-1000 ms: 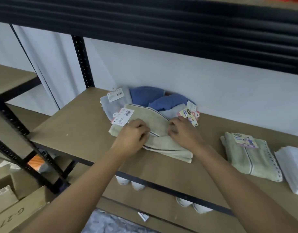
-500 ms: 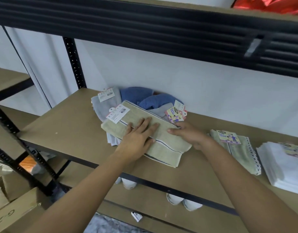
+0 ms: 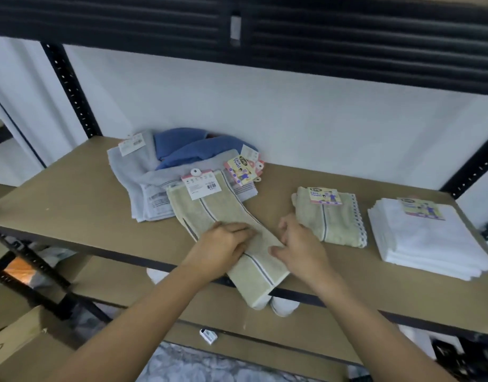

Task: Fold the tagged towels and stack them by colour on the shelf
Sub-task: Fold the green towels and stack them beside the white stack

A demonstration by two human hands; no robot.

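Two hands on one beige towel (image 3: 223,208), already down to a long narrow strip. Long axis runs diagonal: tag (image 3: 200,187) end far-left, overlapping grey pile (image 3: 132,177); other end near-right, drooping over front edge of shelf (image 3: 72,194).

L hand (image 3: 223,244) lies across strip's middle, fingers flat and pointing right. It presses down, no grasp. R hand (image 3: 300,246) sits just beside strip's right edge, thumb touching that edge, fingers loose and lifted, holding nothing as far as I can see.

Key relation: overhanging end lies below and between both hands, R hand a bit nearer. Folded beige (image 3: 336,221) is just right of R hand, so same-colour spot is on R side. Prob. next: crosswise fold, L hand as hinge, free end brought up toward tag.

Materials:
- Towel: terry, soft, limp, sags where unsupported. Dark stripes run lengthwise.
- Tag: stiff card w/ barcode, white plastic hook at top.
- Shelf: matte brown board, black metal frame.
- White stack (image 3: 430,244), far right: square, neat, several layers.
- Grey pile and blue towels (image 3: 179,146): rumpled, not yet folded.
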